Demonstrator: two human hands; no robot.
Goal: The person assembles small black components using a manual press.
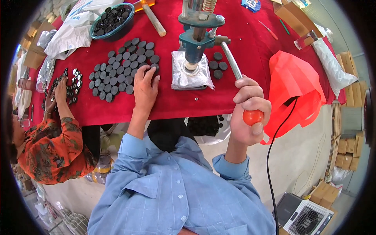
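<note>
Right hand [250, 109] wrapped around glossy red ball knob [252, 117] on silvery metal lever [232, 60]. Lever joins dark-teal metal press [192, 41], beyond and between hands. Left hand [145, 89] loosely curled, fingertips at flat round black disc [154, 67]; cannot tell whether gripped. More dark discs [113, 81] left of left hand, on red cloth-covered desk [176, 103]. Bright red bag [293, 84] right of right hand.

The right hand [238, 119] hides part of the red knob [252, 117] it grips. Up and left of that hand, the press [197, 44] runs off the top edge. Beyond the left hand [145, 88], a hammer [154, 20] is cut by that edge too.
</note>
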